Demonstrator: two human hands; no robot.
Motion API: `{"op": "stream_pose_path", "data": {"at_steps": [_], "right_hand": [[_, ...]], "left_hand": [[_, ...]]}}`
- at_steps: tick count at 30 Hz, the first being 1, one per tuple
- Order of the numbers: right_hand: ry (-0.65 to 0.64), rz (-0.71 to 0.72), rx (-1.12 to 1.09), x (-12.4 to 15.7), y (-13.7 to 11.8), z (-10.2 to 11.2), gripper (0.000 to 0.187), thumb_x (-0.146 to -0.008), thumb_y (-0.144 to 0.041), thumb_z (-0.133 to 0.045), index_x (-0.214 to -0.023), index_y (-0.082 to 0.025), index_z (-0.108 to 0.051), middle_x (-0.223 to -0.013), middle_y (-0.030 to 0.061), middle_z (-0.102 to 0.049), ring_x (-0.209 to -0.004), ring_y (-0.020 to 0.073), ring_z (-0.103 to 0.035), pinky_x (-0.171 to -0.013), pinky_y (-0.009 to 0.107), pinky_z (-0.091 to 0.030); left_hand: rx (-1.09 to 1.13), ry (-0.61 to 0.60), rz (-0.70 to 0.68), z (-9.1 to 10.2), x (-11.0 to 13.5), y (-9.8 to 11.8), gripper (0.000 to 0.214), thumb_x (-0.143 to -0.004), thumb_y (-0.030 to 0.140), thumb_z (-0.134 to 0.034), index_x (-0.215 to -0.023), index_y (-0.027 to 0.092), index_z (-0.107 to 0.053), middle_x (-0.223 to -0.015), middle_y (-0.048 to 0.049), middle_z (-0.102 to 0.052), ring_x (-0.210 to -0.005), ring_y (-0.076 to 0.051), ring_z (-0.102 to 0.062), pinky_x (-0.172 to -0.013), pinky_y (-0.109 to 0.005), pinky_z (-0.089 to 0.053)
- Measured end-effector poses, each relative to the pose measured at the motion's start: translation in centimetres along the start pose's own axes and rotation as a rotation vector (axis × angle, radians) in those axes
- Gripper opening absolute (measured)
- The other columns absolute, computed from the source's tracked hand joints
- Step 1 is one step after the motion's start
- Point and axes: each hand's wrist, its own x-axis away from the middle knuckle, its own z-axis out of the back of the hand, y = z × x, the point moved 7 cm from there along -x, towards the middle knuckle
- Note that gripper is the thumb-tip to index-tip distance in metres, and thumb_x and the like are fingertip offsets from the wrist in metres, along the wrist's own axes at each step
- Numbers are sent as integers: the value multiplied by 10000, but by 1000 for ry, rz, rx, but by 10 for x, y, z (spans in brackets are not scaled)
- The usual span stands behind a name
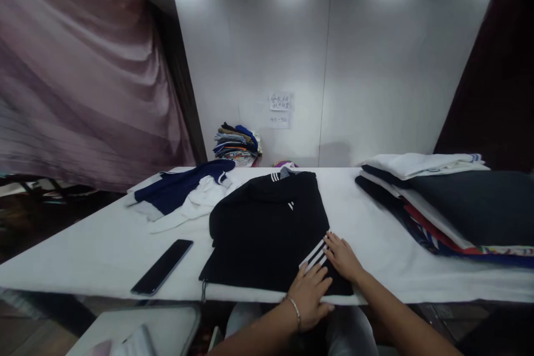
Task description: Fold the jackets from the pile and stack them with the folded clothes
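Black track top: folded, lying at the near edge of the white-covered table, centre of frame.
Left hand: open, flat on the lower edge, not gripping.
Right hand: open, fingers spread, resting beside the white sleeve stripes.
Handling: looks soft, light, limp; best taken by the folded edge.
Nearby: phone left; navy-and-white garment upper left; folded clothes stack right.

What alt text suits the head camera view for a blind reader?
The left hand and right hand rest flat on a folded black garment with white stripes, on a white-covered table; a black smartphone lies to its left, stacked folded clothes to its right.
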Motion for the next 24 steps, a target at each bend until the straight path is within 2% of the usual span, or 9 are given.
{"op": "stream_pose_path", "data": {"at_steps": [2, 7, 9, 12, 16, 19, 24], "right_hand": [[28, 4, 6, 5, -4, 4, 467, -869, -461, -327, -1294, -448, -520, -1450, -56, -407, -1349, 241, -351, -1085, 463, -315], [98, 1, 18, 5, -4, 5, 435, -840, -455, -355, -1200, -452, -599, -1365, -30, -524, -1280, 260, -456, -1032, 484, -381], [101, -3, 30, 5, 0, 1, 451, -843, -442, -348, -1196, -380, -622, -1359, 17, -538, -1286, 271, -452, -1036, 488, -374], [61, -30, 46, 5, 7, -7, 507, -882, -420, -300, -1273, -253, -575, -1422, 85, -469, -1340, 282, -379, -1067, 505, -319], [3, -44, 61, 7, 8, -10, 525, -914, -403, -286, -1335, -186, -511, -1466, 108, -403, -1363, 288, -329, -1095, 506, -260], [-5, -31, 40, 9, 7, -6, 523, -917, -413, -295, -1332, -185, -516, -1471, 98, -398, -1369, 280, -319, -1103, 497, -251], [44, -5, -44, 11, 10, -5, 450, -899, -429, -364, -1269, -291, -580, -1431, 70, -455, -1337, 283, -380, -1081, 505, -301]], "left_hand": [[-8, 39, 63, 1, 12, -8, 665, -837, 630, -414, -1422, 314, -373, -1523, -58, -317, -1423, -233, -206, -1197, -444, -59], [-73, 73, 108, -1, 25, -21, 599, -865, 529, -413, -1429, 339, -346, -1517, -3, -335, -1415, -218, -234, -1198, -445, -113], [-84, 118, 138, -4, 26, -21, 586, -877, 517, -407, -1424, 309, -364, -1506, -7, -356, -1407, -228, -251, -1197, -445, -123], [-100, 190, 164, -7, 23, -15, 568, -898, 494, -409, -1401, 230, -408, -1484, -54, -388, -1394, -261, -269, -1184, -470, -124], [-94, 225, 176, -5, 19, -8, 509, -915, 427, -436, -1360, 181, -451, -1448, -90, -429, -1363, -308, -311, -1157, -496, -149], [-89, 187, 176, -2, 20, -7, 507, -918, 439, -430, -1363, 197, -447, -1453, -89, -422, -1360, -309, -317, -1153, -502, -157], [-44, 105, 135, 2, 26, -15, 527, -895, 451, -460, -1382, 251, -429, -1461, -57, -422, -1377, -259, -309, -1165, -463, -156]]}}
